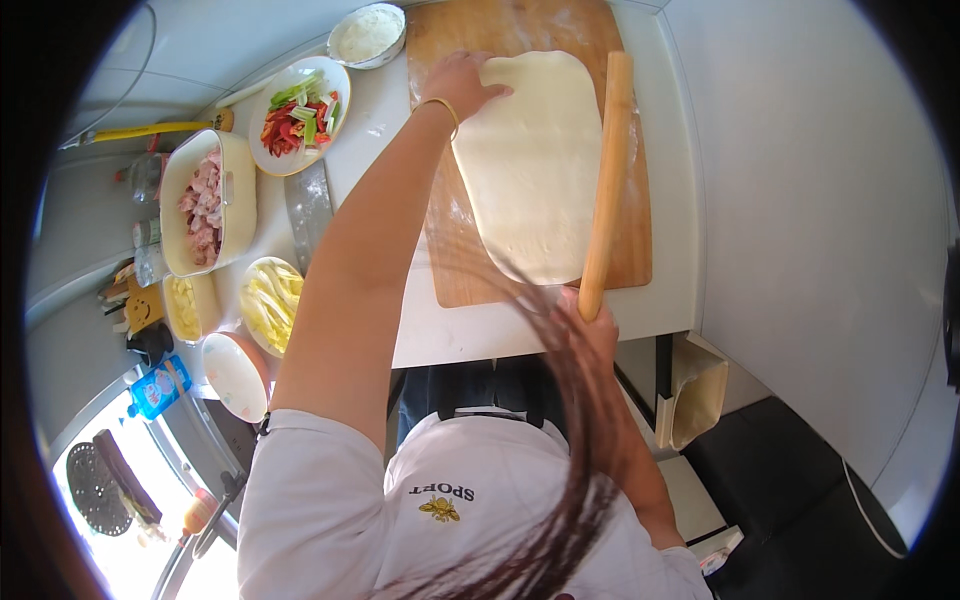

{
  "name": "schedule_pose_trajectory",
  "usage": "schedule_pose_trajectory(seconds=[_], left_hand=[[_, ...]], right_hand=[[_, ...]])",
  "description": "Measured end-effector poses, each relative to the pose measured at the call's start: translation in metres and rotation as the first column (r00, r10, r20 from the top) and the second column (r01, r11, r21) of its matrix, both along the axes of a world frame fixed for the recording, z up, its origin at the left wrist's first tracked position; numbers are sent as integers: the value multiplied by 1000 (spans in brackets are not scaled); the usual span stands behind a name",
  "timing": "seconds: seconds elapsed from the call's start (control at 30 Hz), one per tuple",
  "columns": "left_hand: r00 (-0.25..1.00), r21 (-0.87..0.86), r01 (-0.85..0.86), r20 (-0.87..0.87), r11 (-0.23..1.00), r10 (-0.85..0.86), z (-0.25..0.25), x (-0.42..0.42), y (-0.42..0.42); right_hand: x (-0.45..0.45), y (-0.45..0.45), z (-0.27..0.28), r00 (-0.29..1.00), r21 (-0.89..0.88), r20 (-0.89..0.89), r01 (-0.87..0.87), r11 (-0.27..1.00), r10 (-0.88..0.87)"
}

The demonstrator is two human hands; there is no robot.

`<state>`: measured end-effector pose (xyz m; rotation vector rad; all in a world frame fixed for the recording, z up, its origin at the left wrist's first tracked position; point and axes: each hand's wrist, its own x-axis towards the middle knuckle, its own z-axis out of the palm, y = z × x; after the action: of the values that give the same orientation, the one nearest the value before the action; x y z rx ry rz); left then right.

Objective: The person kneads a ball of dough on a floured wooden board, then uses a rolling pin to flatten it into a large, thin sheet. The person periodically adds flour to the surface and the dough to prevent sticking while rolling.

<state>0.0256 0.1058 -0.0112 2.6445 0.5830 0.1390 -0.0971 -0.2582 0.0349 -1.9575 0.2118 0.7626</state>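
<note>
A wide, flat sheet of dough lies on a floured wooden board. My left hand rests at its far left edge, thumb on the dough and fingers apart, gripping nothing I can make out. In my right hand is the near end of a wooden rolling pin. The pin runs lengthwise along the right side of the dough, its far end above the board's upper right. Strands of hair hang across my right hand and forearm and partly hide them.
Left of the board are a flour bowl, a plate of cut peppers, a cleaver blade, a tub of raw meat pieces and a bowl of yellow strips. A pale bowl sits nearer. A wall borders the right.
</note>
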Motion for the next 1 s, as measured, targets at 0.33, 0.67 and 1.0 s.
schedule_pose_trajectory(seconds=[0.33, 0.67, 1.0], left_hand=[[904, -500, -390, -47, 774, 425, 9, -108, -40], [703, -917, -357, -137, 180, 698, 24, -212, -173], [994, 135, -19, -105, 991, 34, 25, -201, -93]], right_hand=[[134, 12, -30, 943, -190, 248, -177, 966, 221], [208, -10, 2, 283, -704, 401, -513, 491, 871], [188, 4, -7, -54, -750, 492, -533, 391, 869]])
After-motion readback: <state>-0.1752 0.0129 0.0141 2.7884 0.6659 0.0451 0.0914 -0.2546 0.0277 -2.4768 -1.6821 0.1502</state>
